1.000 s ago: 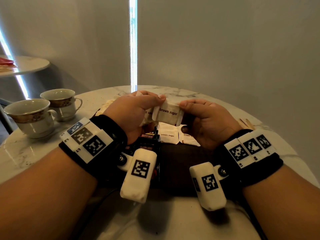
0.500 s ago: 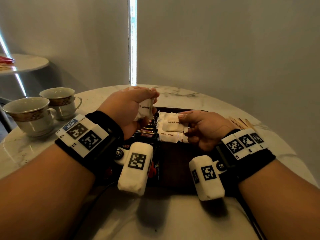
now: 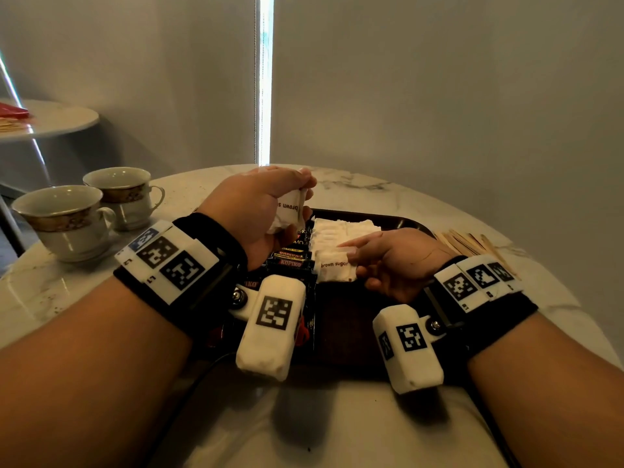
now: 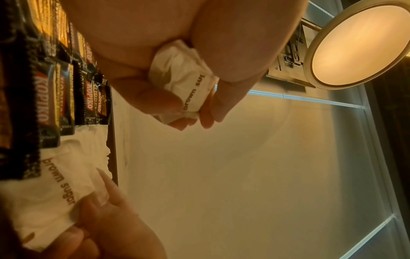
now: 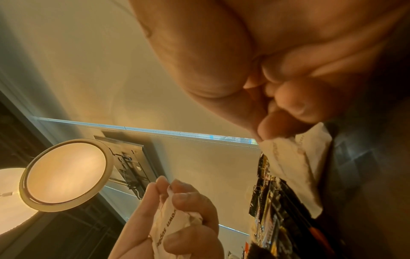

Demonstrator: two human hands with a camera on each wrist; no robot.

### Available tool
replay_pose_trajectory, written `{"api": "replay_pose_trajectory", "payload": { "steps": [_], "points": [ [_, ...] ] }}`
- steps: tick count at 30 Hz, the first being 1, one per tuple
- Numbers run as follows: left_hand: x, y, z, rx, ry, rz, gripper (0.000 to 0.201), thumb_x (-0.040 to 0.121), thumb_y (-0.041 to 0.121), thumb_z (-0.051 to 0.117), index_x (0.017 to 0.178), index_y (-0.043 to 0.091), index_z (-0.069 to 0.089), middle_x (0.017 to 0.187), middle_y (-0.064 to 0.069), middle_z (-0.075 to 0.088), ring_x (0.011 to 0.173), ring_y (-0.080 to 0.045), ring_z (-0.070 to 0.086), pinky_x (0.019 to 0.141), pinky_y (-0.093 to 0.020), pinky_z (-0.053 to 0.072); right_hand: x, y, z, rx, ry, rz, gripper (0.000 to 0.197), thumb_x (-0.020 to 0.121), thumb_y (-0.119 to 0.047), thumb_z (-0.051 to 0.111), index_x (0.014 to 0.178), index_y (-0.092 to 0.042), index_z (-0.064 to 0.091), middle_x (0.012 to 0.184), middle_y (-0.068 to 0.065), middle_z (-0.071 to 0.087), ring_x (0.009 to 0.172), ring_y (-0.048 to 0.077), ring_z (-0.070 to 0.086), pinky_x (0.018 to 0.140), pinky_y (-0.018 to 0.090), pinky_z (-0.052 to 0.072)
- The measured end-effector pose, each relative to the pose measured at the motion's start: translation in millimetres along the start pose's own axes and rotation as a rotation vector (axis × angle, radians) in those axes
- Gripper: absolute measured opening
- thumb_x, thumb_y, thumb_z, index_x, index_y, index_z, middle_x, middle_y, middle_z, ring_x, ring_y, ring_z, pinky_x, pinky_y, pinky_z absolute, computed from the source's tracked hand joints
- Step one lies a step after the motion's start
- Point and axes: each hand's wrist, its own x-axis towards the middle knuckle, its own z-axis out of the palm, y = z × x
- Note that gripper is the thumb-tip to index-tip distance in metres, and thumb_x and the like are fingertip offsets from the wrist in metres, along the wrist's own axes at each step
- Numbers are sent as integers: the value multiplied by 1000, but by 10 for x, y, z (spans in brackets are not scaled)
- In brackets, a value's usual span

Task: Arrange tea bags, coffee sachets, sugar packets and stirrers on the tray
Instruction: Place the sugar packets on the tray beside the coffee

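My left hand is raised over the tray's back left and grips a small bunch of white brown sugar packets, also visible in the left wrist view. My right hand is low on the dark brown tray and pinches one brown sugar packet by its right edge. That packet lies at the near end of a row of white sugar packets. Black Kopiko coffee sachets are lined up to the left of the row. Wooden stirrers lie on the table to the right of the tray.
Two gold-banded teacups stand on the marble table at the left. The tray's near right part is bare. A second small round table stands behind at the far left. A cable runs by the tray's near left.
My right hand took one packet from the bunch held up between both hands and lowered it onto the tray at the near end of the sugar row. My left hand stayed raised with the others.
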Motion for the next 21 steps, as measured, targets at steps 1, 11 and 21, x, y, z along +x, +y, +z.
{"api": "replay_pose_trajectory", "payload": {
  "steps": [1,11,21],
  "points": [
    [-3,2,4,0,1,-1,12,94,26,65,87,17,69,86,1,66,66,-15,62,43,-21,42,4,3,1,-8,4,-2,23,95,5,51,109,-1,67,96,16,64,59,12,55,46,19,41],
    [-25,6,10,-6,25,2,11,95,24,65,90,15,69,87,0,65,68,-15,61,43,-21,42,5,-2,-10,-36,32,-37,27,94,8,51,114,-2,67,88,12,63,65,18,64,51,23,53],
    [-26,6,39,-105,88,-5,25,91,6,48,103,6,71,103,-14,57,77,-22,61,49,-27,50,-23,-32,-7,-17,57,-69,25,93,5,56,116,0,64,98,14,64,73,23,65,54,29,56]
  ]
}}
